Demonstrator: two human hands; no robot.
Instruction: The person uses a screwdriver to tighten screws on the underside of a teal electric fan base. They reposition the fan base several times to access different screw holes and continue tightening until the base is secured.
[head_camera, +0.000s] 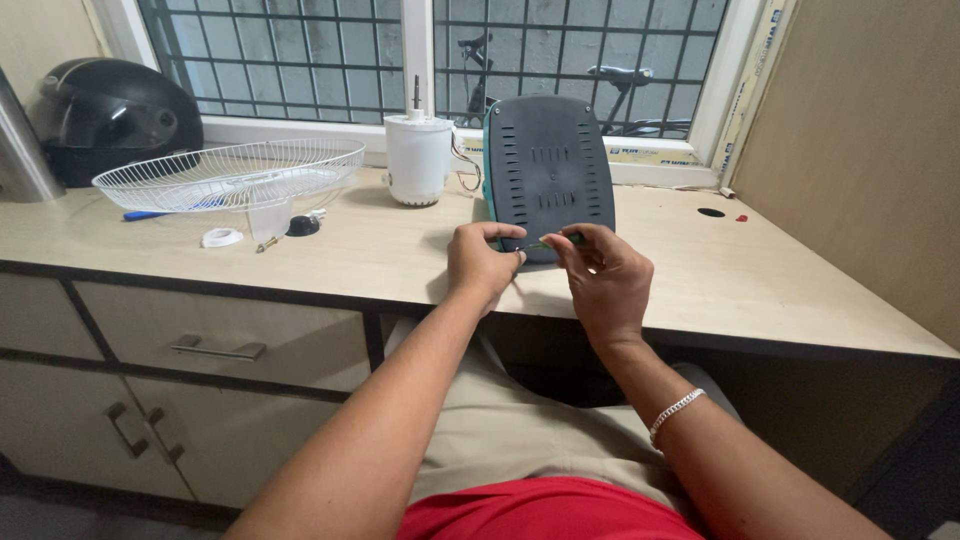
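a: two hands at the lower edge of the dark grey fan base (548, 170), which stands upright on the tabletop (780, 270), its teal rim showing at nine o'clock; the left hand (482, 262) pinches a small part, seemingly a screw, the grip closed on it; i cannot quite make the part out.

b: and the right hand (605, 282)?

a: fingers together on a thin green-handled tool (558, 241), likely a small screwdriver, its tip toward the left fingers.

b: so a fastening step at the base's bottom edge, i'd judge; the next move calls for steadying the tip and keeping the base from tipping.

a: at ten o'clock of the base stands the white motor housing (419, 160); farther at nine o'clock the white wire fan guard (232, 173); beyond it a black helmet (110, 115).
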